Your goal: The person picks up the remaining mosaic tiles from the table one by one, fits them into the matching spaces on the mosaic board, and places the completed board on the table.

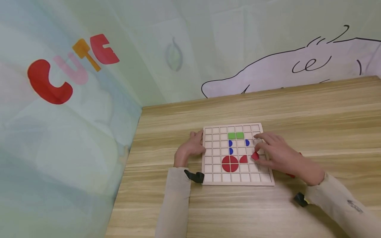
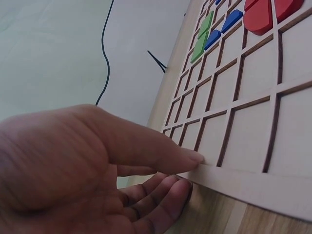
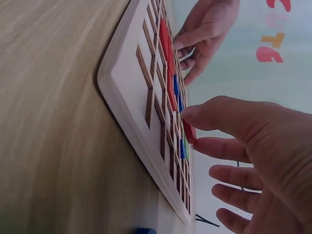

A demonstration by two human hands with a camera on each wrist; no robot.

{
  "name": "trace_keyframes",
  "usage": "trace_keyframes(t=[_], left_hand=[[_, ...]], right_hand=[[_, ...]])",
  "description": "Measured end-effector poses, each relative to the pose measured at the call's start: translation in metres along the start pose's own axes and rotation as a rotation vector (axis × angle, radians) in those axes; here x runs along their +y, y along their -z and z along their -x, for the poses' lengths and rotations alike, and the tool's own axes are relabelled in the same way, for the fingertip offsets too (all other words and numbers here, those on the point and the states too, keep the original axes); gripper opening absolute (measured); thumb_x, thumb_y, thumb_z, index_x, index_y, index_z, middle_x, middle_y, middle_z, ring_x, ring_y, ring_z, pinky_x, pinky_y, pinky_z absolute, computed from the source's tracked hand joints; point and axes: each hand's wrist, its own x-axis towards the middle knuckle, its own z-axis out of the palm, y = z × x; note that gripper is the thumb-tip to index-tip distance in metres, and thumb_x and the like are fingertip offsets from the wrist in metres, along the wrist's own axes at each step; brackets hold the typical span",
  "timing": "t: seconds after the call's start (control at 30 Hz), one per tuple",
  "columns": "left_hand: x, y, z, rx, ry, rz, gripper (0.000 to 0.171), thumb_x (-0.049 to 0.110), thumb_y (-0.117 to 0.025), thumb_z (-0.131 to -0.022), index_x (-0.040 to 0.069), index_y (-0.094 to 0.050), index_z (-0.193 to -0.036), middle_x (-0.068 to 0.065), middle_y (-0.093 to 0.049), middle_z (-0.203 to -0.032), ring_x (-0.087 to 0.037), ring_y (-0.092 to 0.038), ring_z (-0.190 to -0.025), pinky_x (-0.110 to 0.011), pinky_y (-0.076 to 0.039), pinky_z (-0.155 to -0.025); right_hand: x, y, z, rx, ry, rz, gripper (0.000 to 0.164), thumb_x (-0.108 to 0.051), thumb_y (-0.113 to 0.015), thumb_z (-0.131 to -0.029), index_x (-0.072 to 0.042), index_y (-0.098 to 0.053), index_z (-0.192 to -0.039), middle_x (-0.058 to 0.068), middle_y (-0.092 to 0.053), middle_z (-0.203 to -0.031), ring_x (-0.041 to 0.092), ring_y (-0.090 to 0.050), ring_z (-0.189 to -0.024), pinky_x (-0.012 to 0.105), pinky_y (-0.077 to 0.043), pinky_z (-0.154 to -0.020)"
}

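Note:
A pale wooden grid board (image 1: pixel 217 178) lies flat on the table. My left hand (image 1: pixel 190 147) is at its left edge; in the left wrist view the thumb lies on the rim with bent fingers against the edge below. Above the board's right half, my right hand (image 1: pixel 279 153) pinches a red quarter-circle piece (image 3: pixel 189 132) between thumb and index finger, the other fingers spread. Set in the cells are a red circle (image 1: pixel 227 159) of quarter pieces, a single red quarter piece (image 1: pixel 243 159), several blue half-circle pieces (image 1: pixel 247 142) and two green squares (image 1: pixel 232 136).
More red pieces (image 1: pixel 290 175) lie on the table, partly hidden under my right forearm. A blue piece (image 3: pixel 146 231) shows at the bottom of the right wrist view. Printed fabric walls (image 1: pixel 175 82) border the wooden table (image 1: pixel 166 119) at the back and left.

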Motion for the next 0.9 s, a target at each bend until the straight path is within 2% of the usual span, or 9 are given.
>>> trace_keyframes(t=[0.2, 0.43, 0.63, 0.9], left_hand=[[-0.001, 0.000, -0.002, 0.001, -0.006, -0.009, 0.089, -0.002, -0.057, -0.078, 0.011, -0.014, -0.154, -0.014, -0.031, -0.130, -0.026, -0.037, -0.106, -0.032, -0.036, -0.086], [0.000, 0.000, -0.002, -0.002, -0.009, -0.007, 0.089, -0.002, -0.058, -0.078, 0.012, -0.013, -0.155, -0.014, -0.031, -0.130, -0.026, -0.036, -0.106, -0.032, -0.036, -0.085], [-0.001, -0.001, -0.002, -0.002, -0.009, -0.003, 0.090, -0.001, -0.058, -0.078, 0.013, -0.013, -0.155, -0.014, -0.031, -0.131, -0.026, -0.037, -0.107, -0.033, -0.036, -0.086], [-0.002, -0.001, -0.003, -0.003, -0.016, -0.001, 0.090, -0.002, -0.058, -0.078, 0.012, -0.014, -0.155, -0.014, -0.030, -0.131, -0.026, -0.036, -0.107, -0.033, -0.036, -0.086]], right_hand=[[-0.004, -0.002, -0.005, -0.110, -0.022, -0.016, 0.024, -0.029, -0.079, -0.075, -0.020, -0.063, -0.092, 0.011, -0.047, -0.136, 0.033, -0.036, -0.128, 0.056, -0.027, -0.103], [-0.006, 0.000, -0.008, -0.168, -0.033, 0.013, 0.025, -0.029, -0.080, -0.075, -0.022, -0.065, -0.094, 0.012, -0.048, -0.136, 0.033, -0.037, -0.128, 0.057, -0.028, -0.102], [-0.008, 0.003, -0.010, -0.180, -0.016, 0.027, 0.026, -0.028, -0.081, -0.073, -0.022, -0.067, -0.095, 0.012, -0.050, -0.135, 0.035, -0.038, -0.127, 0.059, -0.031, -0.101], [-0.007, 0.002, -0.012, -0.142, 0.034, 0.072, 0.023, -0.023, -0.081, -0.074, -0.020, -0.070, -0.094, 0.012, -0.054, -0.130, 0.033, -0.043, -0.123, 0.058, -0.036, -0.097]])
